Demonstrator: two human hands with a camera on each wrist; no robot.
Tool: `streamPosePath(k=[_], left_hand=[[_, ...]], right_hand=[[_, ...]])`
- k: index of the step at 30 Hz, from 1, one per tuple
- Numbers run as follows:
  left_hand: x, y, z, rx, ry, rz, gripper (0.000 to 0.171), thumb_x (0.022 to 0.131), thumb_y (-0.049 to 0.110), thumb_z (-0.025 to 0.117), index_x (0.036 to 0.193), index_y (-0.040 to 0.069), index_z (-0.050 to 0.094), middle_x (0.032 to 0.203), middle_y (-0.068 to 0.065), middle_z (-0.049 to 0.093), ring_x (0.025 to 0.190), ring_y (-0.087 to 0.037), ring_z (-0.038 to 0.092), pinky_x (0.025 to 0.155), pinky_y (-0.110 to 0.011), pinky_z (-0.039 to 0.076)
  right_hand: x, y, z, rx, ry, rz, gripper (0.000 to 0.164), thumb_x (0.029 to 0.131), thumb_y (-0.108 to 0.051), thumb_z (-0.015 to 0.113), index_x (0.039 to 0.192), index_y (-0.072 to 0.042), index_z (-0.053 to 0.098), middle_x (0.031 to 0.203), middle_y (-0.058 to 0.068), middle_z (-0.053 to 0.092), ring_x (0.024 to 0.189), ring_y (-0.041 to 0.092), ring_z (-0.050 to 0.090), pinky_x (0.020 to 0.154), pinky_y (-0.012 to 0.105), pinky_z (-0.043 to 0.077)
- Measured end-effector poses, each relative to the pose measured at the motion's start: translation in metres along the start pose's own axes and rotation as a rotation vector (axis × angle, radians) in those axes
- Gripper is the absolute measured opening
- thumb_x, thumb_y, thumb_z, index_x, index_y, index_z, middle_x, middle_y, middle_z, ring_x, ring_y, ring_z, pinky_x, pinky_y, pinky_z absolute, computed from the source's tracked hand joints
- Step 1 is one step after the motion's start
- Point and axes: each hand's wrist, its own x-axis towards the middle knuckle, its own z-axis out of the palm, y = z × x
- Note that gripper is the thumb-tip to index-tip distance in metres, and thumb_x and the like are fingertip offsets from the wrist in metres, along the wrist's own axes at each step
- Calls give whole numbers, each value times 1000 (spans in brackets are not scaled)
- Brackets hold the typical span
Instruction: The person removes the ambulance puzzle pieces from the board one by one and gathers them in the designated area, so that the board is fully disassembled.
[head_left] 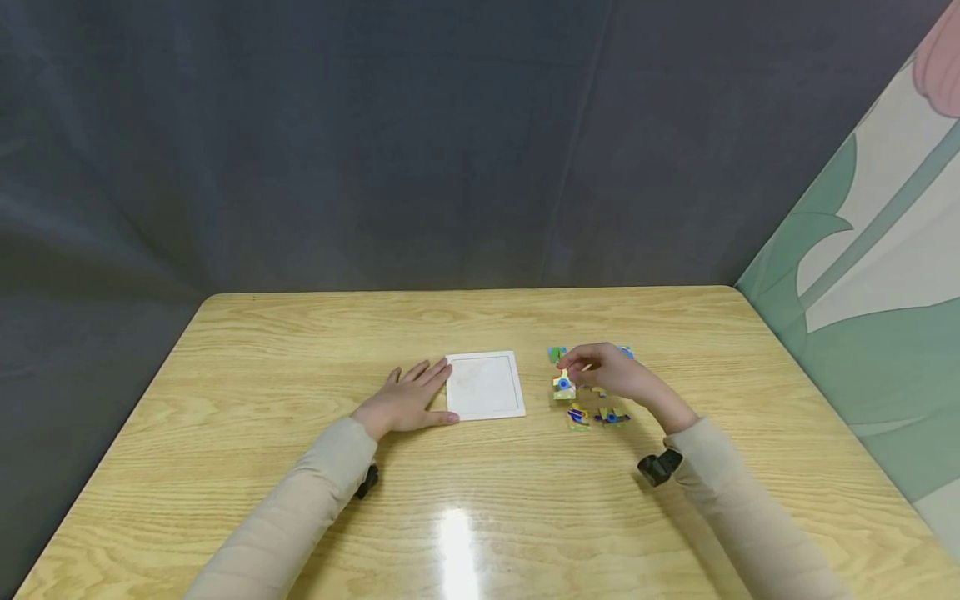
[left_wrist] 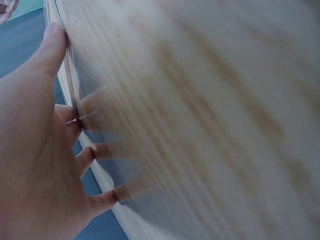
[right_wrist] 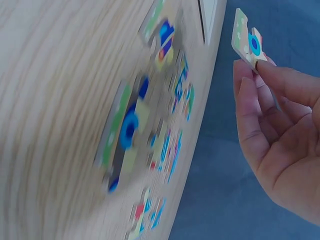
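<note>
My right hand (head_left: 603,369) pinches a jigsaw piece (right_wrist: 248,41) between thumb and fingers, raised over the table. Green, cream and a blue ring show on that piece. Below and around this hand lie several more jigsaw pieces, among them one with a blue ring (right_wrist: 129,129) and one at the near left (head_left: 577,417). My left hand (head_left: 408,400) lies with spread fingers on the left edge of a square white puzzle tray (head_left: 486,386); its thumb touches the tray's near left corner. Nothing lies inside the tray's frame.
The wooden table (head_left: 262,375) reaches back to a dark curtain (head_left: 375,150). A wall panel with a flower pattern (head_left: 885,333) borders the right side. Black wrist cameras (head_left: 660,467) hang under both sleeves.
</note>
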Motion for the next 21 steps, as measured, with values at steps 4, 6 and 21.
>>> streamPosePath(k=[4,6,21], left_hand=[[0,0,0,5,-1,0,84,93,60,45,156,19,9,164,1,2,151,-29,5,119,-61,6],[0,0,1,8,-2,0,84,93,60,45,156,19,9,163,1,2,151,-29,5,119,-61,6],[0,0,1,12,-1,-1,83,93,60,45,156,18,9,164,1,3,151,-28,5,119,-62,6]], right_hand=[[-8,8,-8,2,16,20,28,95,-2,53,120,11,57,101,18,61,84,13,57,76,33,55],[-12,12,-12,-6,25,31,28,96,-3,52,120,10,57,101,17,60,80,13,56,68,28,52],[-39,46,-34,-27,39,72,28,93,5,49,119,14,56,102,17,61,86,7,55,75,26,55]])
